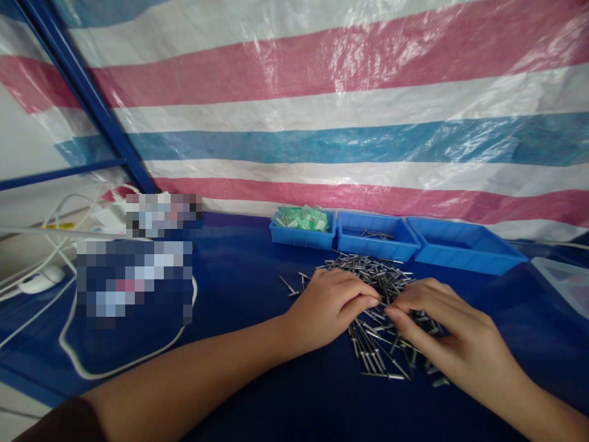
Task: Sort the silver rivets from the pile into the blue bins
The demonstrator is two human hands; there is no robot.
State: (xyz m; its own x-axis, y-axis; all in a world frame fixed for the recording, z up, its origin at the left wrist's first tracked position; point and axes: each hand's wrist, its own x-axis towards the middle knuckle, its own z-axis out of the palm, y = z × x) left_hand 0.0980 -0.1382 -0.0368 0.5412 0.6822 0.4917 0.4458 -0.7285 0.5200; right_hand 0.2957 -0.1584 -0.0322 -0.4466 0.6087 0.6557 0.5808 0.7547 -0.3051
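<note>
A loose pile of metal rivets (368,341) lies on the blue table, spreading under and around both hands. Above the pile, my left hand (334,304) has its thumb and forefinger pinched on one end of a thin metal rivet (383,303). Close to its right, my right hand (442,325) is pinched too, with its fingertips at the other end of the same rivet. The fingertips of the two hands are almost touching. Part of the pile is hidden behind the hands.
Behind the pile stand three blue bins: one with green-and-clear packets (301,219), a middle bin (377,247) with a few rivets, and a wider right bin (469,261). A clear plastic container (564,283) sits far right. White cables (73,362) and a mouse (42,279) lie left.
</note>
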